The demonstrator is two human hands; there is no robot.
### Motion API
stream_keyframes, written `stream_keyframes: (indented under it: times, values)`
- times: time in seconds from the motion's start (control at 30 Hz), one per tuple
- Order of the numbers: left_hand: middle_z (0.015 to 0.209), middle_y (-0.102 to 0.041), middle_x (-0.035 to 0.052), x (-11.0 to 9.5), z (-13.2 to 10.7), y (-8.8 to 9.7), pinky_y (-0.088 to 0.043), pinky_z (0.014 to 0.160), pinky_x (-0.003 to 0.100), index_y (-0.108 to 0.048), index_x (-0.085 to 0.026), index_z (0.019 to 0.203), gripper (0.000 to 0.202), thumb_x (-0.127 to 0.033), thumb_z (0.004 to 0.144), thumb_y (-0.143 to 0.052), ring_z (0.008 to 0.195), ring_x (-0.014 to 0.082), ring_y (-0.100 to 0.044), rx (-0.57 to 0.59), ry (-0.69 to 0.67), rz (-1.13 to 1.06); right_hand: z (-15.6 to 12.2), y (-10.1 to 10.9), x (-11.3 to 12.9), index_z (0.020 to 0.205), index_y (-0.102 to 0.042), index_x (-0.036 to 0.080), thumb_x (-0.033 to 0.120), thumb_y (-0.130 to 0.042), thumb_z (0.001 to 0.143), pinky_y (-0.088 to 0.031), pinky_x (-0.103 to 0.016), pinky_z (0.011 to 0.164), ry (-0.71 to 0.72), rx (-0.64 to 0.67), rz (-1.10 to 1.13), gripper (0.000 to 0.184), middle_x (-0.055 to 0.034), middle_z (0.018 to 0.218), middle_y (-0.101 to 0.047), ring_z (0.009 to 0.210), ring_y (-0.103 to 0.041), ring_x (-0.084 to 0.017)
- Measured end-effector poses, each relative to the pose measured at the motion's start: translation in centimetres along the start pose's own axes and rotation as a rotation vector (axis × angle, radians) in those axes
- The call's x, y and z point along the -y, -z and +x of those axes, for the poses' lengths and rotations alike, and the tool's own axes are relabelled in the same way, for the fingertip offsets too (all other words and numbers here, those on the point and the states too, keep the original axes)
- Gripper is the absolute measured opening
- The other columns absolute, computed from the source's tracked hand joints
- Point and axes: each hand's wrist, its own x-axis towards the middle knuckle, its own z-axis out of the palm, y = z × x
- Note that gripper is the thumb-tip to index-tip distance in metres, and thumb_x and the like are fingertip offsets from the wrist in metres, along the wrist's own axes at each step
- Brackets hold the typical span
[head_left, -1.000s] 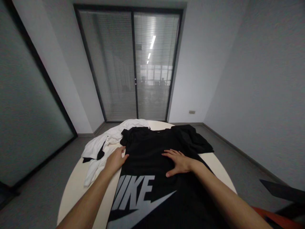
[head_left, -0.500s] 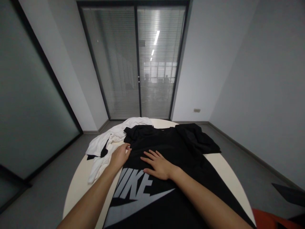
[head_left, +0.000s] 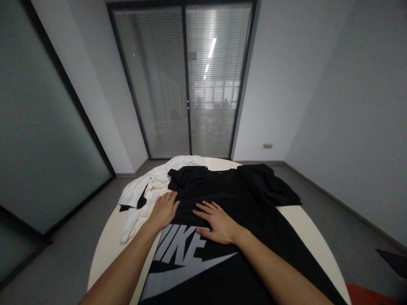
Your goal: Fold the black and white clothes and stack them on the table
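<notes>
A black T-shirt (head_left: 254, 262) with large grey lettering and a swoosh lies spread on the round table (head_left: 104, 258), its neckline at the far side. My left hand (head_left: 164, 210) rests at the shirt's left edge, fingers extended and holding nothing. Flat on the chest area, just above the print, lies my right hand (head_left: 218, 222) with its fingers spread. Both sleeves stretch out at the far end, and the right one looks rumpled. Beside the shirt's left edge sits a crumpled white garment (head_left: 140, 192) with some black parts.
Beyond the table stands a glass door (head_left: 187, 84) with blinds and a dark frame. A frosted glass panel (head_left: 47, 106) is on the left. Something red (head_left: 365, 294) shows at the lower right, near a dark object (head_left: 392, 260).
My left hand's fingers have gone from curled at the shirt's edge to stretched out flat. The right hand stays flat on the shirt. The whole view has shifted slightly.
</notes>
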Motion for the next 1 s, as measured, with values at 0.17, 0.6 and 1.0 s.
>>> stream_keyframes:
  times: [0.17, 0.6, 1.0]
  values:
    - [0.148, -0.051, 0.0181, -0.5, 0.1, 0.2, -0.037, 0.112, 0.046, -0.043, -0.01, 0.15, 0.057, -0.016, 0.094, -0.04, 0.135, 0.0302, -0.048, 0.001, -0.047, -0.017, -0.2, -0.2, 0.1, 0.155, -0.039, 0.029, 0.064, -0.054, 0.09, -0.009, -0.054, 0.123, 0.003, 0.017, -0.002, 0.076, -0.0078, 0.164, -0.028, 0.153, -0.018, -0.03]
    - [0.144, -0.056, 0.0135, 0.0, 2.2, -1.0, -0.035, 0.118, 0.046, -0.059, -0.016, 0.135, 0.048, -0.036, 0.091, -0.054, 0.138, 0.0268, -0.048, -0.184, 0.2, -0.636, -0.5, -0.6, 0.9, 0.154, -0.039, 0.029, 0.063, -0.058, 0.086, -0.005, -0.054, 0.123, 0.038, 0.039, 0.033, 0.079, -0.0076, 0.165, -0.026, 0.154, -0.014, -0.031]
    - [0.116, -0.071, 0.0133, 0.0, 2.8, 0.4, -0.057, 0.093, 0.038, -0.054, -0.016, 0.139, 0.051, -0.037, 0.093, -0.059, 0.107, 0.0243, -0.069, -0.34, 0.573, -1.009, -0.7, -0.8, 1.4, 0.152, -0.043, 0.031, 0.062, -0.061, 0.086, -0.006, -0.054, 0.123, 0.089, 0.034, 0.06, 0.076, -0.0068, 0.164, -0.03, 0.153, -0.017, -0.03]
